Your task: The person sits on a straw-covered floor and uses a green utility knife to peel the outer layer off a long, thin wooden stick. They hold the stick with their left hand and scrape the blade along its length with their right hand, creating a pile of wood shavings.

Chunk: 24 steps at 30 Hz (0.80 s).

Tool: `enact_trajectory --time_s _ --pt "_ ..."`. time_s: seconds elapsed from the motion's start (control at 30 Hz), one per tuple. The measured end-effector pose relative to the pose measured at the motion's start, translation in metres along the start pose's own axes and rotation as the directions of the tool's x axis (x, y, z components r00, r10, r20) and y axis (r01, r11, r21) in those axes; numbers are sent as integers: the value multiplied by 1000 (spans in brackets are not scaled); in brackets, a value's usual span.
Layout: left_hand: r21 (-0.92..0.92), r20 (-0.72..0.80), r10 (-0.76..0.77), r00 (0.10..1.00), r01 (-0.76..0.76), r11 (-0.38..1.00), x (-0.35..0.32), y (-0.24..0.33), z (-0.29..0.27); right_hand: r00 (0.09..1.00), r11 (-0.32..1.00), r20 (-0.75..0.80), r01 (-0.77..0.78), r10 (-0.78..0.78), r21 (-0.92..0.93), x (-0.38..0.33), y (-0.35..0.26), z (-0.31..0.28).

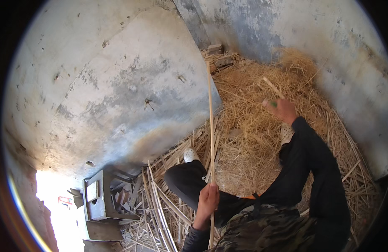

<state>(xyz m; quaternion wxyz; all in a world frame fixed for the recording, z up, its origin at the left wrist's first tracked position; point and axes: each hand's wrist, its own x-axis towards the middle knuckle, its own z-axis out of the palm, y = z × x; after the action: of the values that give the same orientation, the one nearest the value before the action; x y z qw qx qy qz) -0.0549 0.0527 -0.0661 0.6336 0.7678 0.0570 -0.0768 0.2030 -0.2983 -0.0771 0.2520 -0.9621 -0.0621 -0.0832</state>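
Note:
My left hand (207,199) is closed around a long, thin bamboo strip (211,122). The strip runs from beside my lap, past my bent knee, and its far tip stands in front of the wall near the corner. Out to the right, my right hand (283,110) is closed above a heap of fine shavings (253,113). A short pale stick-like piece (273,87) juts from its far side, and a bit of green shows at the fingers. The exact kind of that piece is too blurred to tell.
Split bamboo strips (160,206) lie on the floor to my left, and more (353,164) to my right. A worn wooden cabinet (97,195) stands at lower left near a bright opening. Stained walls (118,84) meet at the far corner, beside some bricks (221,61).

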Motion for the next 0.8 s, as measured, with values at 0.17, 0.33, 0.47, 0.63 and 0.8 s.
enact_trajectory --time_s 0.17,0.33,0.47,0.63,0.8 --pt "-286 177 -20 984 71 956 32 11 15 904 895 24 418 -426 153 -113 -105 37" --pt "-409 264 -76 962 183 894 19 22 30 906 898 -12 422 -424 124 -117 -117 52" --pt "-430 268 -123 956 233 872 7 25 30 915 911 27 399 -403 106 -108 -125 29" --pt "-398 263 -94 960 197 896 -1 17 30 919 908 7 388 -394 160 -92 -125 24" --pt "-488 318 -83 945 238 840 -4 16 28 835 836 48 544 -548 74 -114 -126 38"
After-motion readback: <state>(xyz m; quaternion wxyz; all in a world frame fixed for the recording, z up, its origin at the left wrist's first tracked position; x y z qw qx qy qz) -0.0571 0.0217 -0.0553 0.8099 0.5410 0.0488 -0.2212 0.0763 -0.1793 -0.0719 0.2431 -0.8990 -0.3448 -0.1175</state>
